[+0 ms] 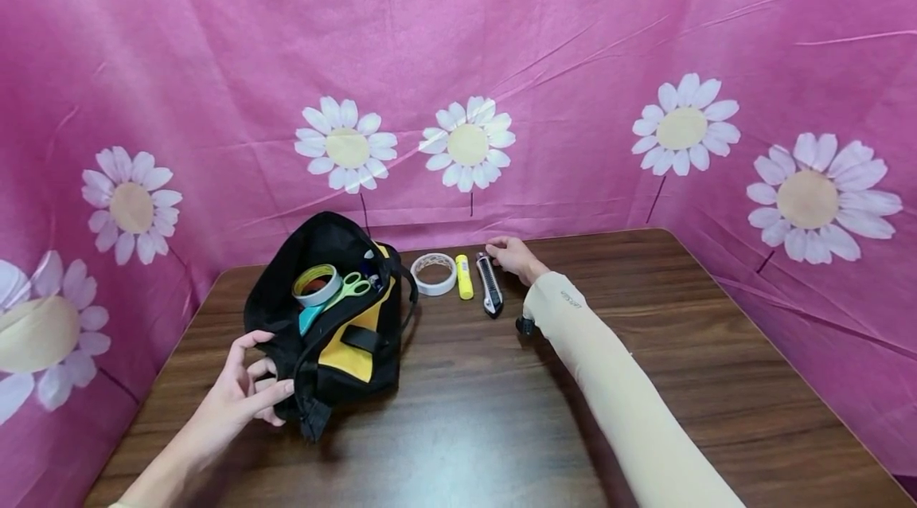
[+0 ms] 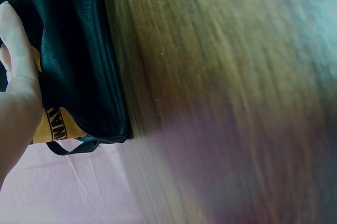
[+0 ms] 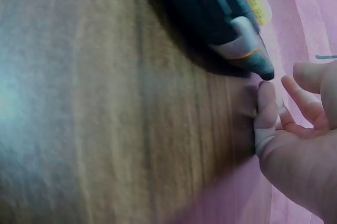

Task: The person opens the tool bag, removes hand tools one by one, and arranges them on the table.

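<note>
A black and yellow tool bag [image 1: 358, 349] stands unzipped on the left of the table. Inside it are a roll of tape [image 1: 317, 286], green-handled scissors [image 1: 353, 286] and a few less distinct things. At its near left end, my left hand [image 1: 247, 388] holds the edge of the bag between thumb and fingers. My right hand [image 1: 512, 255] is at the far edge, beside the top end of a black and grey utility knife [image 1: 490, 285]. In the right wrist view its bent fingers [image 3: 267, 105] are apart from the knife [image 3: 210, 13], with nothing between them.
Left of the knife lie a yellow glue stick [image 1: 464, 277] and a roll of white tape [image 1: 434, 275], close to the bag. A pink flowered cloth [image 1: 559, 158] hangs behind the wooden table [image 1: 487, 412]. A small black device [image 1: 525, 326] sits under the right wrist.
</note>
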A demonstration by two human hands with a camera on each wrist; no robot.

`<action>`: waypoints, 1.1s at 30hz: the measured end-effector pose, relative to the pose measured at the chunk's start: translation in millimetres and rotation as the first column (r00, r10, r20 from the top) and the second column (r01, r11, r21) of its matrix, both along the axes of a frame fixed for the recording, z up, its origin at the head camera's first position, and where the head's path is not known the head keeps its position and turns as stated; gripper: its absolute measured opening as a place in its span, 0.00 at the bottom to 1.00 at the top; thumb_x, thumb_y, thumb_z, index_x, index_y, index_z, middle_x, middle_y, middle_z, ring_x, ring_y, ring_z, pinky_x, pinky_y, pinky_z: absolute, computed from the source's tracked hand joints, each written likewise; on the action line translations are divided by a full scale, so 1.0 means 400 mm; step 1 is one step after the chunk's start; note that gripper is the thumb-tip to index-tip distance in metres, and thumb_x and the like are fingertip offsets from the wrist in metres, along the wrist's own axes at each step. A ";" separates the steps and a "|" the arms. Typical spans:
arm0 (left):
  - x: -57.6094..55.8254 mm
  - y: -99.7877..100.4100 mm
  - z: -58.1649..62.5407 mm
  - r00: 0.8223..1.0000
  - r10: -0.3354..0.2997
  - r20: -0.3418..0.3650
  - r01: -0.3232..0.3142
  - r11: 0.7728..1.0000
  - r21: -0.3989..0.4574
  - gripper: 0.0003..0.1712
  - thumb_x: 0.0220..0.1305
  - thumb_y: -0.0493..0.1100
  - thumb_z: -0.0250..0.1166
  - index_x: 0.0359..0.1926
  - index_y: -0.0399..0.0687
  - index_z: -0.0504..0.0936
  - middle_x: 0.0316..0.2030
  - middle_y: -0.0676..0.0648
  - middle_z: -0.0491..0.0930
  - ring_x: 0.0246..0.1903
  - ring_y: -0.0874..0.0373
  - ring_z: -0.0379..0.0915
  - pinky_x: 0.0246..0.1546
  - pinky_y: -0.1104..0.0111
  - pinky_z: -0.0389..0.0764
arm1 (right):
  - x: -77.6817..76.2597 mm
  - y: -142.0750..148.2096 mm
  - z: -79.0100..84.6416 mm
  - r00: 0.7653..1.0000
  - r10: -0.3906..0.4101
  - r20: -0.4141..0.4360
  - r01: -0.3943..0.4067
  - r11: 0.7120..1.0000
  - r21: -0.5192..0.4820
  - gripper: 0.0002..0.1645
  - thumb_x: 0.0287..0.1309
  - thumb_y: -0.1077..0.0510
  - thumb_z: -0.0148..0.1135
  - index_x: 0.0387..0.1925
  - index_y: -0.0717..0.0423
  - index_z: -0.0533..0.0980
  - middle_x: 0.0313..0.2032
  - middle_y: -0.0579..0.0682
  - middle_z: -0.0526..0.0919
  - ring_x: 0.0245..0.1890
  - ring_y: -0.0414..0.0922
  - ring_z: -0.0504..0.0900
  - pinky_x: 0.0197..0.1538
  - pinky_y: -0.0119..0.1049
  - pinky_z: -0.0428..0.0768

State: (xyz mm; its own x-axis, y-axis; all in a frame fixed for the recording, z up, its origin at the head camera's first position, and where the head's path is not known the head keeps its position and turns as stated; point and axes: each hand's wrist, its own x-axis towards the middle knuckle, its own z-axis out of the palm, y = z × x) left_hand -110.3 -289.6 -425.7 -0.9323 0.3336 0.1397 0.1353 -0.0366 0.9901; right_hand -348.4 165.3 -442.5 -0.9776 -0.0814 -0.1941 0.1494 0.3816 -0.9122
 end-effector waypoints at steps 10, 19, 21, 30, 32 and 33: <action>-0.004 0.003 -0.001 1.000 -0.012 -0.012 0.012 1.000 0.012 0.40 0.68 0.21 0.57 0.68 0.53 0.46 0.40 0.51 0.79 0.34 0.58 0.84 0.21 0.54 0.85 | -0.003 0.034 0.049 0.997 0.003 0.075 0.001 0.999 -0.053 0.25 0.77 0.57 0.52 0.69 0.61 0.68 0.62 0.63 0.76 0.51 0.55 0.81 0.48 0.42 0.84; -0.002 -0.001 0.002 1.000 -0.010 -0.018 0.010 1.000 -0.002 0.41 0.67 0.22 0.58 0.68 0.52 0.46 0.38 0.50 0.78 0.30 0.58 0.83 0.22 0.52 0.85 | -0.002 0.031 0.179 0.987 0.128 0.097 -0.121 0.990 -0.075 0.26 0.77 0.61 0.50 0.72 0.63 0.64 0.66 0.67 0.71 0.59 0.63 0.76 0.58 0.50 0.81; -0.001 -0.002 0.000 1.000 -0.010 -0.016 0.010 1.000 -0.002 0.41 0.68 0.22 0.58 0.68 0.52 0.46 0.38 0.50 0.78 0.29 0.58 0.83 0.22 0.51 0.85 | -0.001 0.013 0.212 0.984 0.159 0.082 -0.153 0.985 -0.079 0.26 0.76 0.62 0.50 0.71 0.63 0.64 0.65 0.66 0.72 0.54 0.59 0.79 0.53 0.46 0.83; 0.000 -0.001 0.006 1.000 -0.008 -0.020 0.007 1.000 -0.005 0.41 0.68 0.21 0.57 0.68 0.51 0.46 0.38 0.51 0.78 0.30 0.59 0.83 0.21 0.52 0.85 | 0.032 -0.099 0.362 0.952 0.307 0.005 -0.303 0.944 -0.133 0.23 0.75 0.62 0.53 0.68 0.60 0.69 0.55 0.59 0.77 0.30 0.41 0.73 0.36 0.33 0.82; 0.000 0.001 0.008 1.000 -0.005 -0.022 0.005 1.000 -0.003 0.40 0.68 0.21 0.57 0.68 0.52 0.47 0.38 0.51 0.79 0.32 0.59 0.84 0.21 0.54 0.85 | 0.041 -0.123 0.393 0.939 0.343 -0.011 -0.342 0.932 -0.117 0.23 0.75 0.61 0.53 0.67 0.59 0.69 0.56 0.57 0.78 0.33 0.42 0.76 0.39 0.35 0.83; 0.000 0.002 0.009 1.000 -0.006 -0.023 0.006 1.000 -0.001 0.40 0.67 0.21 0.57 0.68 0.53 0.47 0.38 0.51 0.79 0.32 0.59 0.84 0.21 0.54 0.85 | 0.045 -0.135 0.408 0.933 0.360 -0.019 -0.360 0.927 -0.108 0.23 0.75 0.61 0.53 0.68 0.59 0.68 0.56 0.56 0.78 0.35 0.43 0.78 0.41 0.37 0.83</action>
